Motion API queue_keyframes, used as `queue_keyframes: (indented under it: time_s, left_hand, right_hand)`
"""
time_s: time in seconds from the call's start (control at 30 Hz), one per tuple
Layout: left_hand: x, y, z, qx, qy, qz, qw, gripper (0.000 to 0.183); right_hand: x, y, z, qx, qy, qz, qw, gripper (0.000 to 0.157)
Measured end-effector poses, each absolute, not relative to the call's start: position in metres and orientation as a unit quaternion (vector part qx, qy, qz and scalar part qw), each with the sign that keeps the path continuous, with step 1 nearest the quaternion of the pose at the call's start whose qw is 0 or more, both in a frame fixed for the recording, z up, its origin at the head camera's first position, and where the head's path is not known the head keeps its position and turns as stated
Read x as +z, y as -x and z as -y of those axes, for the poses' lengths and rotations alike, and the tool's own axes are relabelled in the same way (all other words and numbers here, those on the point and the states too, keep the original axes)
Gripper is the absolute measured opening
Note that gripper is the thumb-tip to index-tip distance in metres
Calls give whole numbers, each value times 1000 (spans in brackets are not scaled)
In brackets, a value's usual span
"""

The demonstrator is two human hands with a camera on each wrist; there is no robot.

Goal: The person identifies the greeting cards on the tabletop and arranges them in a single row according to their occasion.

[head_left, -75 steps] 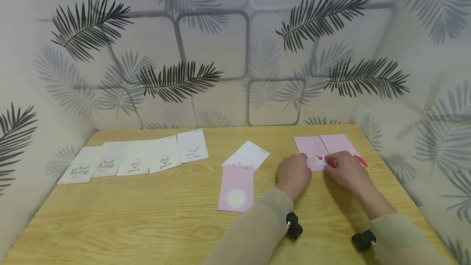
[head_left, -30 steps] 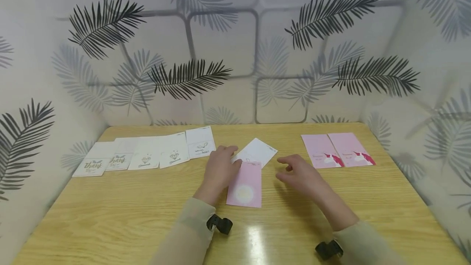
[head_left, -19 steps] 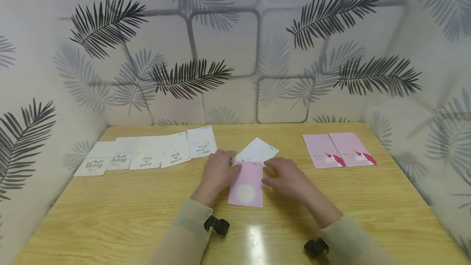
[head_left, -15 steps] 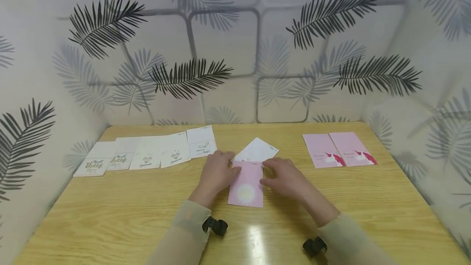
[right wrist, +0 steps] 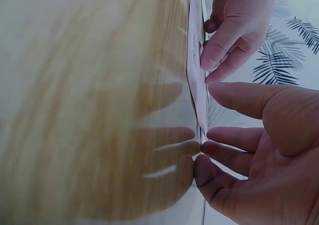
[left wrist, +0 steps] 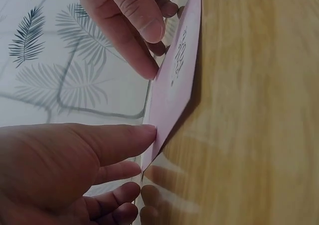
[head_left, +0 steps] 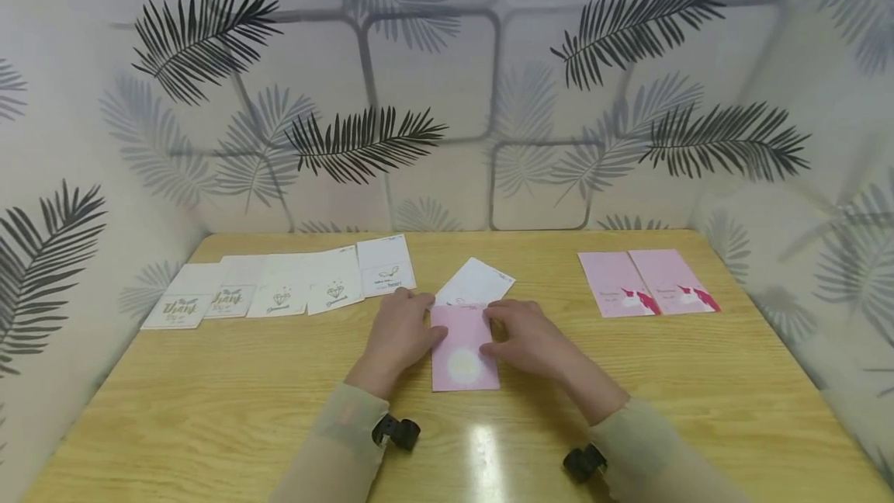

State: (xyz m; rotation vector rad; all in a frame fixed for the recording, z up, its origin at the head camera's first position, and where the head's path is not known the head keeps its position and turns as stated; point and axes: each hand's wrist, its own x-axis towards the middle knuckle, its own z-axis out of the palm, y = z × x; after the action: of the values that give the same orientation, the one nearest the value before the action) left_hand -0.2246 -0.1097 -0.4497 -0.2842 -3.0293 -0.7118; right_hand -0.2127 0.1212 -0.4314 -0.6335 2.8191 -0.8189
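A pink rectangular paper card [head_left: 461,326], bearing a pale yellow-white round emblem [head_left: 464,366] with script, is at the middle of the light wooden table [head_left: 244,410], its far end overlapping a white paper card [head_left: 480,279]. Its long axis runs near to far, emblem nearward. The left hand [head_left: 395,332] pinches its left side; the right hand [head_left: 528,338] touches the right, grip unclear.
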Motion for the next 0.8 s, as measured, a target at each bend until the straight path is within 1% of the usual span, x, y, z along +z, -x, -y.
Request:
queue_keyframes:
  time_s: [0.27, 0.37, 0.57, 0.8]
  left_hand:
    - [-450, 223, 117, -241, 89, 966, 11, 48]
    - [-450, 222, 118, -245, 90, 965, 4, 49]
    - [-449, 224, 120, -237, 86, 968, -10, 54]
    - [-448, 225, 120, -240, 92, 966, -11, 48]
  right_hand:
    - [-431, 213, -111, -282, 192, -937, 75, 54]
    - [-430, 212, -111, -291, 183, -936, 79, 55]
    - [-430, 208, -114, -332, 165, -925, 89, 54]
    - [-429, 209, -114, -347, 172, -918, 89, 51]
